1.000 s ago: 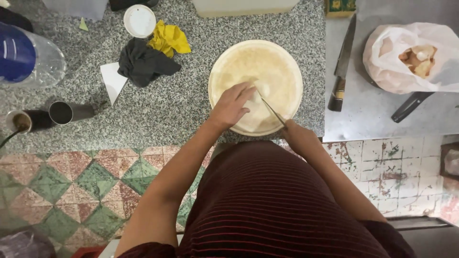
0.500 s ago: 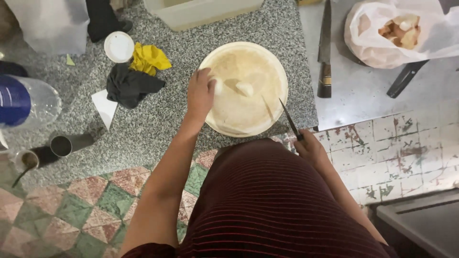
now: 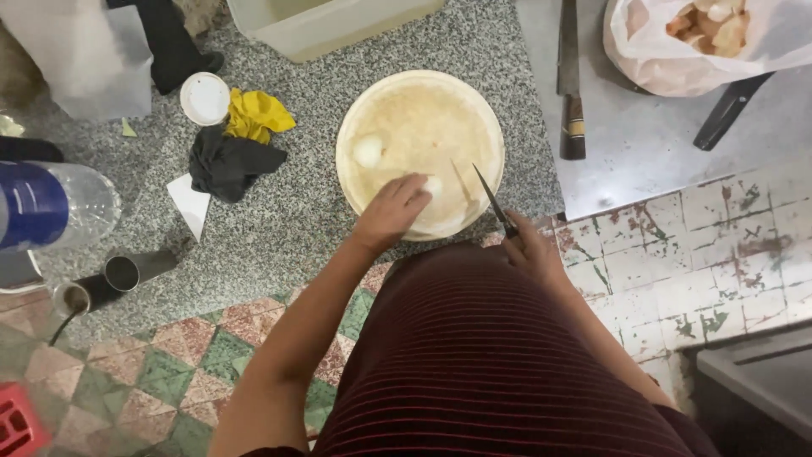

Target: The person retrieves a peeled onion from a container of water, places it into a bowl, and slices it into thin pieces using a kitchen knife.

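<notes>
My left hand [image 3: 391, 211] lies palm down on the round wooden chopping board [image 3: 420, 152], its grip closed over a small pale peeled piece [image 3: 432, 185] that shows just past my fingertips. A second pale round piece [image 3: 368, 151] sits on the board a little beyond that grip and slightly to its left, apart from my fingers. My right hand [image 3: 529, 251] hangs at the board's near edge, its grip wrapped tight around the handle of a thin dark knife [image 3: 492, 199]; the blade slants up and away from that grip over the board, its tip near the piece under my left hand but not touching it. Well to the left of my left grip, on the speckled tabletop [image 3: 279, 220], lie a black cloth [image 3: 228, 162], a yellow cloth [image 3: 257, 115] and a white lid [image 3: 205, 98]. Beyond my right grip, on a grey metal surface [image 3: 643, 144], rest a bigger knife [image 3: 571, 93] and a pale plastic bag [image 3: 702, 38] of light chunks.
</notes>
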